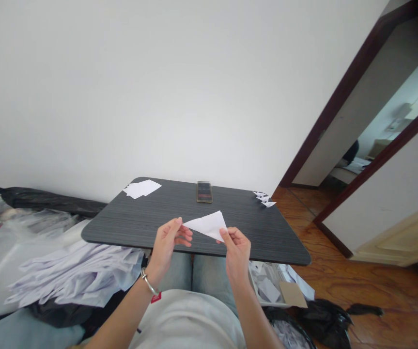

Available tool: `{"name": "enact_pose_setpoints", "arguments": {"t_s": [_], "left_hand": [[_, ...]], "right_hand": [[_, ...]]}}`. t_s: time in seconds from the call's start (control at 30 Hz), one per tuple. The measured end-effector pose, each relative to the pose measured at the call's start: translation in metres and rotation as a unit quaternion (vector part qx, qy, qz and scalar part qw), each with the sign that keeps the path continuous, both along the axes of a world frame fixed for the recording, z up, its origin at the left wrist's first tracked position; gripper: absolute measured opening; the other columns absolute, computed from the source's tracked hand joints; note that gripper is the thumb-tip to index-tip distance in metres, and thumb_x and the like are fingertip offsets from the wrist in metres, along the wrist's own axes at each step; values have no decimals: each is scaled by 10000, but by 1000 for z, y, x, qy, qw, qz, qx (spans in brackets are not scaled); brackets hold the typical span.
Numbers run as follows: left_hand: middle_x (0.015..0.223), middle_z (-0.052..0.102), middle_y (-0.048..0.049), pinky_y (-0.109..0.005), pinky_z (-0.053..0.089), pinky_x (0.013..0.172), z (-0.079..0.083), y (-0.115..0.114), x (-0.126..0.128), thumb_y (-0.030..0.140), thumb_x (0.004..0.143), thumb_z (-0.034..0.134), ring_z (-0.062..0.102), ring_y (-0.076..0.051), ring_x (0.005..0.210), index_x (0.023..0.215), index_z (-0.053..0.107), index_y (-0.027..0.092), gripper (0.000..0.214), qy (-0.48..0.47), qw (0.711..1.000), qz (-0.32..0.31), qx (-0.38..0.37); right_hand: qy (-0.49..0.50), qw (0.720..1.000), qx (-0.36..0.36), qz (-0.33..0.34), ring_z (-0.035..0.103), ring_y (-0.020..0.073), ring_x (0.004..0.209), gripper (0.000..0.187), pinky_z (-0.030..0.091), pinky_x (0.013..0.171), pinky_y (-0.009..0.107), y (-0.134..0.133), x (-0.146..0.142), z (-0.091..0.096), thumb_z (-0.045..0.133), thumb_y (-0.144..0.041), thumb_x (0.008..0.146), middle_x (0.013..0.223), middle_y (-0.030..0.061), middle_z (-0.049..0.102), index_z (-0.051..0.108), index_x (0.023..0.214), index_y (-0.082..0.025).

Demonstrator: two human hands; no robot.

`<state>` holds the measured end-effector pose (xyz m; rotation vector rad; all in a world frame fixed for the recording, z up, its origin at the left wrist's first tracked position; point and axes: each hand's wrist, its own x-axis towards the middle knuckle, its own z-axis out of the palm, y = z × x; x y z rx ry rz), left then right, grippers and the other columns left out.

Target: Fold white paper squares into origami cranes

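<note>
A white sheet of paper folded to a long triangle [209, 225] is held up above the front part of the dark table. My left hand [170, 237] pinches its narrow tip between thumb and forefinger, the other fingers loosely curled. At the wide end, my right hand [236, 247] grips the lower corner, thumb on top. Loose white paper sheets [143, 188] lie at the table's far left corner. Several small folded paper pieces [265, 198] stand in a row near the far right corner.
The dark table [121, 220] stands against a white wall, with a phone [204, 192] at its back edge. A box of papers [269, 286] and black bags [325, 317] sit on the floor at right. White cloth [81, 274] is heaped at left.
</note>
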<state>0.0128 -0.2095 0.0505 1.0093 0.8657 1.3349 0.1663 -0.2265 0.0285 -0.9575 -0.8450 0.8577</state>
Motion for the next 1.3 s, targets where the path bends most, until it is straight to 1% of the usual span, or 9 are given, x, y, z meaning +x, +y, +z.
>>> {"name": "enact_pose_setpoints", "arguments": {"t_s": [0.13,0.23,0.33,0.47,0.6,0.87,1.0,1.17,1.3], "left_hand": [[565,624,-29,-202,476,422,0,2,-2,374,720,579,547,-103,459,638,541,123,267,3,999,-28,-15],[579,631,-34,-194,482,436,0,3,-4,364,712,597,553,-99,465,642,537,126,256,15,1000,-25,-8],[629,649,-51,-210,500,482,2,3,-5,375,708,600,583,-114,510,664,558,123,260,22,1000,-14,4],[622,650,-34,-219,506,527,4,1,-3,329,659,658,597,-119,535,668,593,122,217,38,999,-15,18],[586,644,-18,-216,506,541,4,1,-1,303,657,665,592,-110,509,652,621,121,187,41,999,12,24],[633,661,-31,-211,522,590,0,1,0,270,669,666,620,-119,576,727,648,111,170,35,998,40,41],[644,662,-32,-212,527,612,0,0,1,251,686,655,622,-118,590,744,645,109,154,31,998,35,43],[681,672,-57,-234,534,624,0,0,0,282,703,636,628,-135,617,775,653,99,197,29,999,22,40],[696,673,-56,-234,532,624,-3,2,-1,297,712,624,629,-139,636,787,651,103,209,23,999,8,34]], "right_hand": [[-26,999,21,-5,495,104,524,169,448,483,220,0,1,-1,652,-284,677,548,-20,522,584,616,-142],[-32,999,20,2,501,109,542,156,453,496,224,1,2,-2,650,-279,680,566,-19,528,589,630,-145],[-30,999,13,7,513,123,562,162,469,499,237,1,3,-1,652,-293,673,575,-12,538,596,638,-146],[-19,1000,12,8,509,121,558,167,470,490,233,1,2,0,657,-296,663,561,-15,531,593,613,-150],[0,1000,12,15,505,113,545,163,469,483,228,2,1,-1,667,-284,654,555,-18,530,594,602,-149],[28,999,8,27,505,101,543,144,456,490,217,2,2,-1,678,-258,656,553,-26,546,610,605,-142],[44,998,-2,36,523,105,544,145,459,490,221,3,3,-3,683,-264,655,556,-23,576,619,610,-141],[63,997,-18,43,543,111,530,164,460,476,223,5,4,-7,696,-280,637,562,-11,616,623,604,-137],[70,996,-19,47,548,107,523,168,459,471,210,7,4,-9,700,-284,633,558,-15,627,621,592,-141]]}}
